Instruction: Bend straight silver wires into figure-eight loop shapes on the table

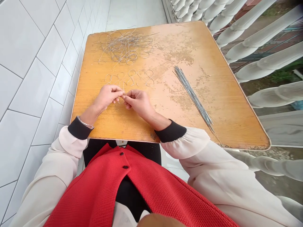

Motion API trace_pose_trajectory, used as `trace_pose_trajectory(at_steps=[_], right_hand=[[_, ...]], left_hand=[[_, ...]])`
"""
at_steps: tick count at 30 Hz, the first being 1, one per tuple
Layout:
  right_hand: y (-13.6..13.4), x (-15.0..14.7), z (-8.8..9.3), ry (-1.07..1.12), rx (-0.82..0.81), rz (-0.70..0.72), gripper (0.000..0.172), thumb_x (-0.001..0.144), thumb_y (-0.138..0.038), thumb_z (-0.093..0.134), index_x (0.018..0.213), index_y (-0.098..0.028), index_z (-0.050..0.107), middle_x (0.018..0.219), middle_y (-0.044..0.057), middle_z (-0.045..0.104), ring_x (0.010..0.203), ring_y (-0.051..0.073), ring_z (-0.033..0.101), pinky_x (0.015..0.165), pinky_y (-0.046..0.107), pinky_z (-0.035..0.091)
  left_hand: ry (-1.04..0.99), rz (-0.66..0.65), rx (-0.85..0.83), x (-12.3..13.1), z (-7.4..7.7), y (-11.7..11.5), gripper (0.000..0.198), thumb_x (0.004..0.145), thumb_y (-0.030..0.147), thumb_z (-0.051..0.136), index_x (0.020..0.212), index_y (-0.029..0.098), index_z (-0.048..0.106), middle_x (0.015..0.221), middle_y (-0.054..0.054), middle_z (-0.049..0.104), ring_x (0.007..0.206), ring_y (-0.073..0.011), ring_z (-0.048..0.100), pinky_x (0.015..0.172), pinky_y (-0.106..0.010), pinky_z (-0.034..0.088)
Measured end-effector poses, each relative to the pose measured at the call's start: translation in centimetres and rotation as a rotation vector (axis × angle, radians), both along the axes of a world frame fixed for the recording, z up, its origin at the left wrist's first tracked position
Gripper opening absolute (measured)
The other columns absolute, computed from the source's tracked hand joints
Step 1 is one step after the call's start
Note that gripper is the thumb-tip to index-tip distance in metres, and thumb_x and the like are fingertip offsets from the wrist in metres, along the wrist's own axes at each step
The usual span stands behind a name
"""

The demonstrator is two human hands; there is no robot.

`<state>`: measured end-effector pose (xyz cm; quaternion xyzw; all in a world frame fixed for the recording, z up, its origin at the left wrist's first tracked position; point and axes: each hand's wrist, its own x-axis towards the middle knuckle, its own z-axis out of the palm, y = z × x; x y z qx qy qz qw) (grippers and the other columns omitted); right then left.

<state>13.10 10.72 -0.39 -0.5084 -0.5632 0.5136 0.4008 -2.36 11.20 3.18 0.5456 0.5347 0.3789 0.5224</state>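
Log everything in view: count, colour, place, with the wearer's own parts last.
table: one, orange-brown, centre
wire tangle: one heap, grey, table's far left
bent wires: about six, silvery, rowed beyond hands
wire bundle: one, grey, right of hands
held wire: seemingly one, silvery, at fingertips
tiled wall: one, white, left
balusters: several, white, right
floor: one, pale, beyond table
bracelet: one, pale, left wrist
vest: one, red, torso
sleeves: two, white, black-cuffed, both arms
legwear: black, below table
left hand: one, bare, pinching held wire
right hand: one, bare, pinching held wire
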Motion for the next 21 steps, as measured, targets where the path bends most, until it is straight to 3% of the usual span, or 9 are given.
trace_pose_trajectory(at_steps=[6,13,18,21], right_hand=[[0.05,0.07,-0.29,-0.01,0.051,0.0,0.036,0.088,-0.033,0.079,0.063,-0.018,0.058,0.05,-0.002,0.06,0.043,0.008,0.054,0.046,0.021,0.039],[0.23,0.01,-0.32,-0.051,0.089,0.032,0.027,0.089,-0.024,0.074,0.066,-0.018,0.061,0.048,-0.004,0.057,0.043,0.008,0.051,0.048,0.021,0.038],[0.49,0.21,-0.45,0.038,0.077,0.059,0.025,0.088,-0.031,0.077,0.071,-0.017,0.064,0.056,-0.004,0.059,0.047,0.007,0.053,0.049,0.02,0.04],[0.59,0.25,-0.29,0.106,0.021,0.058,0.021,0.085,-0.026,0.08,0.073,-0.016,0.066,0.059,-0.004,0.062,0.049,0.007,0.055,0.05,0.019,0.044]], left_hand=[[-0.028,-0.014,0.006,-0.11,-0.01,0.12,0.019,0.087,0.013,0.068,0.068,0.013,0.066,0.064,0.001,0.064,0.051,-0.0028,0.051,0.048,-0.018,0.035],[-0.038,0.011,0.014,0.02,-0.5,0.3,0.024,0.086,0.009,0.069,0.064,0.014,0.062,0.059,0.004,0.057,0.049,-0.0014,0.046,0.047,-0.016,0.033],[-0.076,0.072,0.019,0.17,-0.52,0.26,0.025,0.088,0.006,0.065,0.064,0.014,0.061,0.057,0.005,0.056,0.049,-0.0011,0.045,0.047,-0.016,0.033],[-0.087,0.1,0.015,0.19,-0.45,0.28,0.025,0.091,0.009,0.064,0.067,0.014,0.06,0.06,0.005,0.059,0.048,-0.0008,0.046,0.046,-0.016,0.033]])
